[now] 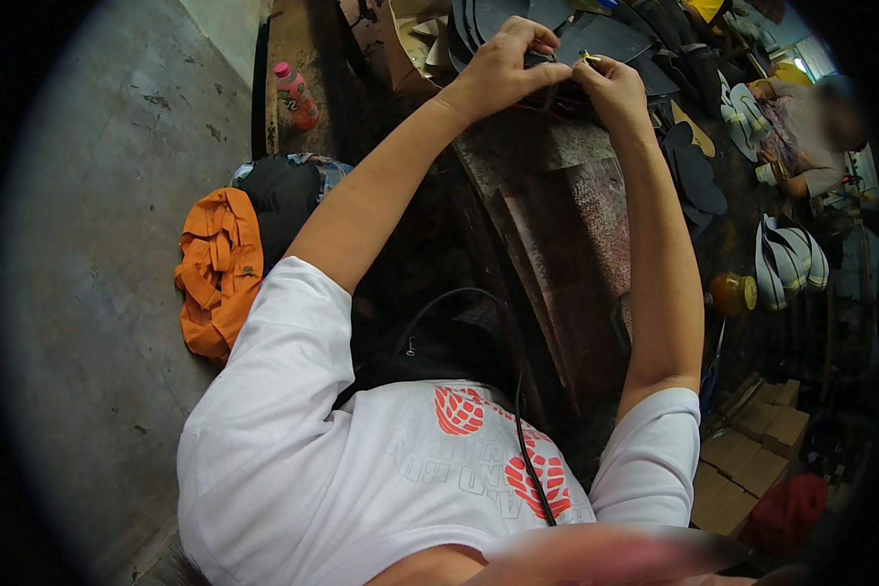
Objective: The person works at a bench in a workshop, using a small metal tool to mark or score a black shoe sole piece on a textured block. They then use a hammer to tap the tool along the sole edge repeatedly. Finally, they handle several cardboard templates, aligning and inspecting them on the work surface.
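Btwn both hands' grip: dark sole piece (557, 70), L hand (503, 68) & R hand (610, 83) pinching.

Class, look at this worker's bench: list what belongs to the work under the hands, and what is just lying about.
In use: left hand and right hand, both pinching a dark sole piece on the workbench.

Lying about: pink bottle, orange cloth, stacked soles, cardboard boxes.
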A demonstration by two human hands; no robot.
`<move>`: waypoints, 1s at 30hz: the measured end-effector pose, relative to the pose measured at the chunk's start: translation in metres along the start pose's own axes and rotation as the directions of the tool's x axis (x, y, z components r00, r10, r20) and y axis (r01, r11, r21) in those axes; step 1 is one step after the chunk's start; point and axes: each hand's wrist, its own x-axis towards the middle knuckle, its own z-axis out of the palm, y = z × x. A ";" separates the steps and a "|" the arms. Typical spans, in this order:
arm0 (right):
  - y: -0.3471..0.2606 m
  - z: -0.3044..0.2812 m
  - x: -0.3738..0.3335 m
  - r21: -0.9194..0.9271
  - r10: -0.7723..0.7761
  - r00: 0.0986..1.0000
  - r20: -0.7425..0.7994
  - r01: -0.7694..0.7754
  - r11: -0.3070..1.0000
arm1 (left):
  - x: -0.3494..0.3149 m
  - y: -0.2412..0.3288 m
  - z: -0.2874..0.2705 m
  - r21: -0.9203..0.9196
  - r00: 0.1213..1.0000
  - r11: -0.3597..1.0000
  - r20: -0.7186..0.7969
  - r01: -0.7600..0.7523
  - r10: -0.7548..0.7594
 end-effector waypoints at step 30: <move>-0.028 -0.001 -0.031 -0.137 -0.048 0.999 0.000 0.048 0.989 | 0.007 0.006 -0.020 -0.089 0.977 0.980 -0.106 0.178 -0.187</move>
